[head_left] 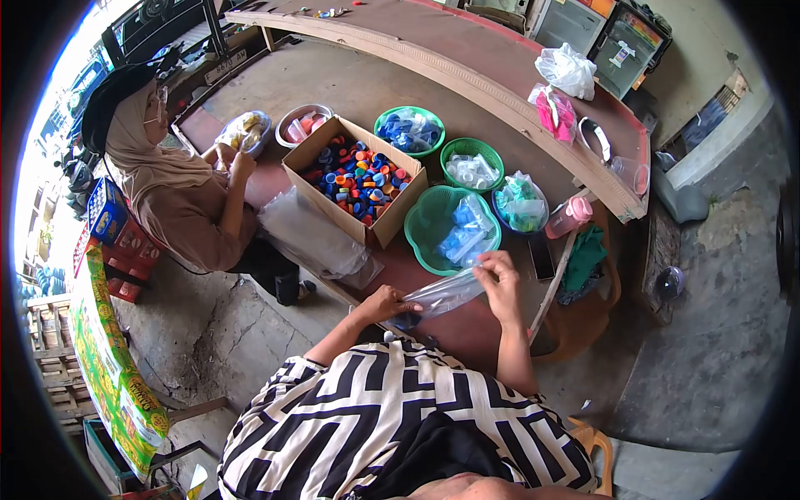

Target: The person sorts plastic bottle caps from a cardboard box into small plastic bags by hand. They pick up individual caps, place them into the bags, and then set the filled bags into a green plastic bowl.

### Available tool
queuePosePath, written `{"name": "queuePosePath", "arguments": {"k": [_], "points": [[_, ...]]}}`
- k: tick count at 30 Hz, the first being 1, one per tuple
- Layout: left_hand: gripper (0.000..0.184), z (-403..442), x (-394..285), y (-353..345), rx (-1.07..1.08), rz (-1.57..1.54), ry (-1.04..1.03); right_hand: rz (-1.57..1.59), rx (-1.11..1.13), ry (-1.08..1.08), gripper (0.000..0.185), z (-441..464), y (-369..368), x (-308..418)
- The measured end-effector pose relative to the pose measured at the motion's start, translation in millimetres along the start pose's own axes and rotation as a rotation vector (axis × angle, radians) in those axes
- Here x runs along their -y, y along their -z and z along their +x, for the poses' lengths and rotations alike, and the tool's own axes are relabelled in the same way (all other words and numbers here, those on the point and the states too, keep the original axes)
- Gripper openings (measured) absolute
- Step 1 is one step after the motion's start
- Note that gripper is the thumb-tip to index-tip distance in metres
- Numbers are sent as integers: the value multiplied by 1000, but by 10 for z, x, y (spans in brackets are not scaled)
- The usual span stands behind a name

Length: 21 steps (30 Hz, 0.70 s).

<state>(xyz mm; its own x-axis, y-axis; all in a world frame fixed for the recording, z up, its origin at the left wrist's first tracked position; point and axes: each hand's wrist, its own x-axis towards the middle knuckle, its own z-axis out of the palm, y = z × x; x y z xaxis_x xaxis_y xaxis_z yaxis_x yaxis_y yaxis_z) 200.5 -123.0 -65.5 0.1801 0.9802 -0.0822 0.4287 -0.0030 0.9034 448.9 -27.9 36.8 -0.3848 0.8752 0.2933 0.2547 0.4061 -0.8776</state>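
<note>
A clear plastic bag (446, 293) is stretched between my two hands above the table's near edge. My left hand (385, 305) grips its left end, where something dark shows beside the fingers. At the bag's upper right end, my right hand (498, 275) pinches the plastic. Just beyond the bag stands a large green basket (423, 225) with blue and clear packets (467, 233) inside. To its left is a cardboard box (396, 218) full of small coloured caps (354, 179). Flat clear plastic bags (312, 237) lie in a pile left of my hands.
A co-worker (179, 183) stands at the left, hands at a bowl (258, 142). Smaller baskets hold blue pieces (408, 131), clear pieces (472, 171) and wrapped packets (521, 204). A pink bottle (569, 217) and a phone (541, 257) are on the right. A raised ledge (467, 83) runs behind.
</note>
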Motion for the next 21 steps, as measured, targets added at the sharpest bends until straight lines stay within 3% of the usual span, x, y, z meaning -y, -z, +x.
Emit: {"name": "queuePosePath", "arguments": {"k": [3, 5, 6, 7, 9, 10, 13, 14, 16, 19, 21], "points": [[53, 27, -24, -14, 12, 27, 19, -14, -103, 56, 17, 59, 54, 32], [50, 43, -35, -11, -13, -146, 45, 336, -196, 24, 26, 96, 69, 111], [50, 59, -35, -12, -12, -145, 44, 320, -132, -53, 54, 83, 98, 76], [47, 75, -34, -12, -25, -291, 44, 319, -133, -53, 54, 54, 72, 45], [45, 99, -38, 17, -39, -437, 42, 553, 34, -229, 79, -24, 1, -24], [42, 117, -64, 56, -6, -432, 63, 481, 127, -281, 96, -82, -29, -135], [39, 168, -138, 133, 57, -425, 84, 481, 250, -256, 57, -237, -345, -473], [37, 188, -158, 130, 55, -427, 54, 482, 247, -257, 57, -250, -415, -506], [36, 225, -140, 137, 61, -427, 26, 277, 159, -261, 24, -288, -518, -528], [26, 322, -16, 143, 25, -374, -40, 267, 28, -174, 13, -300, -596, -416], [18, 345, 53, 141, -72, -367, -330, 167, 49, -159, 14, -352, -552, -315]]}}
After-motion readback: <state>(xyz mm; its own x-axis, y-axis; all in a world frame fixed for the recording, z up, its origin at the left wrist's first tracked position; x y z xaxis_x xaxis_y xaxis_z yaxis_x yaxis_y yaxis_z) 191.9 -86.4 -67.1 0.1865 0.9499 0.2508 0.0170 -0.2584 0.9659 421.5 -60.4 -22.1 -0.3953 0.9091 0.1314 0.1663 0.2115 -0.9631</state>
